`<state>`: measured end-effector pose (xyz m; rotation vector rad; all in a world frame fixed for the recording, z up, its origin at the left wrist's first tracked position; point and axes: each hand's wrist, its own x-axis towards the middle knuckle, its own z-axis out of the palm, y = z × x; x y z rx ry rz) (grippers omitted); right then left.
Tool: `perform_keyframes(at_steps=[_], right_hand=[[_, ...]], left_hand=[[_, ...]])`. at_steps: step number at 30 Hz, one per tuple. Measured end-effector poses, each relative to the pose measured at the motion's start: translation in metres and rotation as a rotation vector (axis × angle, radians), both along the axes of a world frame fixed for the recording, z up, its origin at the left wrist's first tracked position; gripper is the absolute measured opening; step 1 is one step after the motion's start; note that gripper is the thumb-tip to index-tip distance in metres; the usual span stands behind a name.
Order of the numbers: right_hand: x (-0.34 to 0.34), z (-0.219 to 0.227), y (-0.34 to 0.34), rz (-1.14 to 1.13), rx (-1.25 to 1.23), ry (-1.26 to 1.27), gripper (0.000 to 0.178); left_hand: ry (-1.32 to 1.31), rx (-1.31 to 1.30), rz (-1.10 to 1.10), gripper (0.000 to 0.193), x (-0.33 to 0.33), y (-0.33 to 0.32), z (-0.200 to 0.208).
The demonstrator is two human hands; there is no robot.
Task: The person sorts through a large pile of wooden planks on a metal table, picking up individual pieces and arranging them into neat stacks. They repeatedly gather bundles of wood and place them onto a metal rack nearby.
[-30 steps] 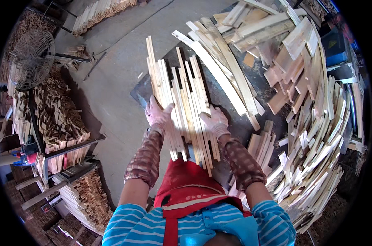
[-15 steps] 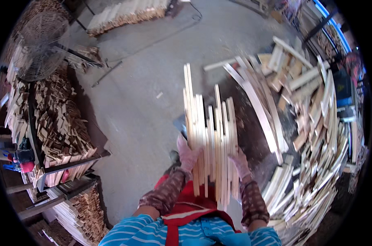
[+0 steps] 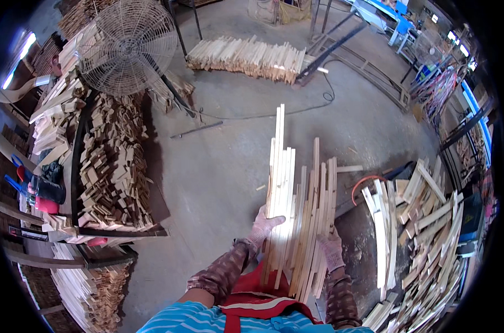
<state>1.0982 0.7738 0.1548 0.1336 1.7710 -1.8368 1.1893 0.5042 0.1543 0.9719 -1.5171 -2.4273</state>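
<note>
A bundle of long, pale wooden strips [image 3: 312,216] of uneven lengths is held before my body, its near ends by my red apron [image 3: 252,283]. My gloved left hand [image 3: 262,226] grips the bundle's left side, the thumb lying over the top strips. Against the right side my gloved right hand [image 3: 331,252] is closed, its fingertips partly hidden by the wood. Bright light falls on the left strips, while those on the right look darker.
A heap of loose strips [image 3: 429,277] lies at the right, with several curved boards [image 3: 381,233] beside it. Stacked wood pieces [image 3: 113,166] fill a rack at the left, by a large caged fan [image 3: 127,47]. Further off, a row of strips [image 3: 246,58] and a cable [image 3: 328,95] lie on the floor.
My view has tilted up and turned left, showing more of the far floor. Both hands still hold the bundle; its left strips now stand slightly apart from the right ones.
</note>
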Motion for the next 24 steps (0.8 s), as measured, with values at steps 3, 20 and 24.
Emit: perform_keyframes(at_steps=[3,20,24], right_hand=[[-0.044,0.065,-0.075,0.061,0.083,0.118,0.074],[-0.317,0.14,-0.504,0.424,0.356,0.574,0.08],[-0.377,0.167,-0.608,0.414,0.132,0.383,0.077]], left_hand=[[0.055,0.025,-0.01,0.071,-0.048,-0.066,0.03],[0.297,-0.144,0.208,0.079,-0.258,-0.459,0.124],[0.211,-0.202,0.181,0.076,-0.335,-0.582,0.096]])
